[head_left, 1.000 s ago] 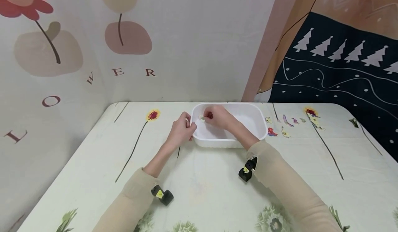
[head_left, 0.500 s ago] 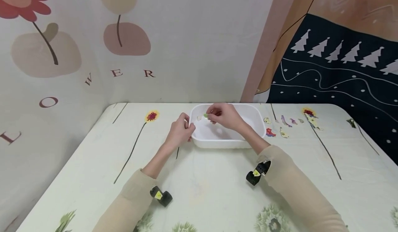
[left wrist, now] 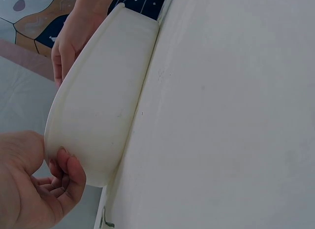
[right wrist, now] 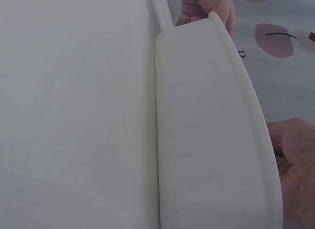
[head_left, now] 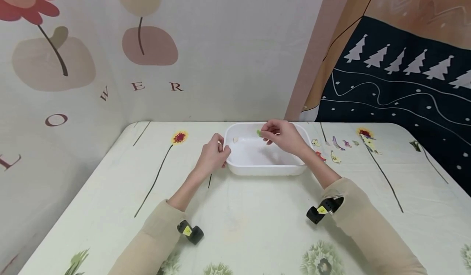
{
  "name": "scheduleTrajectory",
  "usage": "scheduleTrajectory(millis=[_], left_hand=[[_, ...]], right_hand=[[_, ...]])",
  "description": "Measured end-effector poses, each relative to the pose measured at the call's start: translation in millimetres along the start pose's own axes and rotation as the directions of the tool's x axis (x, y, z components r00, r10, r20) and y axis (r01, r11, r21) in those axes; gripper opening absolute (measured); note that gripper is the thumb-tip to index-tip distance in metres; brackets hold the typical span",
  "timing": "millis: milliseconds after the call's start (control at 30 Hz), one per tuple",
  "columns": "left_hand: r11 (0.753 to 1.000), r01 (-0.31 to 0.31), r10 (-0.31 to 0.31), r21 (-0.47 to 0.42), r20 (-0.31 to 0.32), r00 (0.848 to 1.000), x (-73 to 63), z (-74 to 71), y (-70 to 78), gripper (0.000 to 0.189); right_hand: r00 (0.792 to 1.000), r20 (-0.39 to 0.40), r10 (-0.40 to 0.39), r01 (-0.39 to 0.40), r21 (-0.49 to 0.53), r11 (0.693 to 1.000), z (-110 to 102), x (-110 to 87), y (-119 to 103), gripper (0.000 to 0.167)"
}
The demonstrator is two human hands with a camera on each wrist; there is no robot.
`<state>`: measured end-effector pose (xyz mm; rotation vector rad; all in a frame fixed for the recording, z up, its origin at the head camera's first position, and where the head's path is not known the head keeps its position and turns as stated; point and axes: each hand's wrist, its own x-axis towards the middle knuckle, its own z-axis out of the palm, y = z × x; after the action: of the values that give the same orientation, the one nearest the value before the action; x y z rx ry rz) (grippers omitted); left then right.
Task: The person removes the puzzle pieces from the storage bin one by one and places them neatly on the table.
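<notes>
A white plastic tub (head_left: 265, 170) stands at the back middle of the table. My left hand (head_left: 213, 156) grips its left end, thumb over the rim and fingers curled against the outer wall, as the left wrist view shows at the tub's wall (left wrist: 103, 101). Over the tub's right half, my right hand (head_left: 286, 139) pinches a small green piece (head_left: 259, 133) between thumb and fingertips. A small pale piece (head_left: 236, 140) lies inside at the left. In the right wrist view the tub's wall (right wrist: 206, 120) hides the green piece and part of the right hand (right wrist: 298, 170).
Several small colourful cut-out pieces lie right of the tub, among them a yellowish one (head_left: 335, 157) and a purple one (head_left: 337, 143). A flower-printed cloth (head_left: 235, 226) covers the table. Printed curtains (head_left: 228, 62) hang behind it.
My right hand has lifted the green piece from the tub's left side and moved right with it. The pale piece now shows uncovered. The left hand keeps its hold on the rim.
</notes>
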<state>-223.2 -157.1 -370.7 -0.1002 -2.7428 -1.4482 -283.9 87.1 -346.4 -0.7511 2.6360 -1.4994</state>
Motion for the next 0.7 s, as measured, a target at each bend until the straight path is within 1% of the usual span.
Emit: scheduleTrajectory(millis=[133,300,467,700], left_hand=[[1.000,0.003,-0.003,0.000,0.002,1.000,-0.1,0.1,0.6,0.023],[1.000,0.012,-0.012,0.003,0.001,1.000,0.4,0.4,1.0,0.022],[1.000,0.014,-0.014,0.003,0.002,1.000,1.2,0.9,0.1,0.022],[1.000,0.019,-0.019,0.006,0.002,1.000,1.0,0.7,-1.2,0.022]], right_hand=[[0.999,-0.028,-0.023,0.022,-0.013,1.000,-12,-7.6,2,0.011],[0.998,-0.062,-0.020,0.017,-0.041,0.999,-27,-17.5,5,0.012],[0.995,-0.096,0.020,-0.026,-0.060,0.998,-44,-29.9,10,0.014],[0.987,-0.134,0.087,-0.096,-0.061,0.994,-69,-48.2,20,0.020]])
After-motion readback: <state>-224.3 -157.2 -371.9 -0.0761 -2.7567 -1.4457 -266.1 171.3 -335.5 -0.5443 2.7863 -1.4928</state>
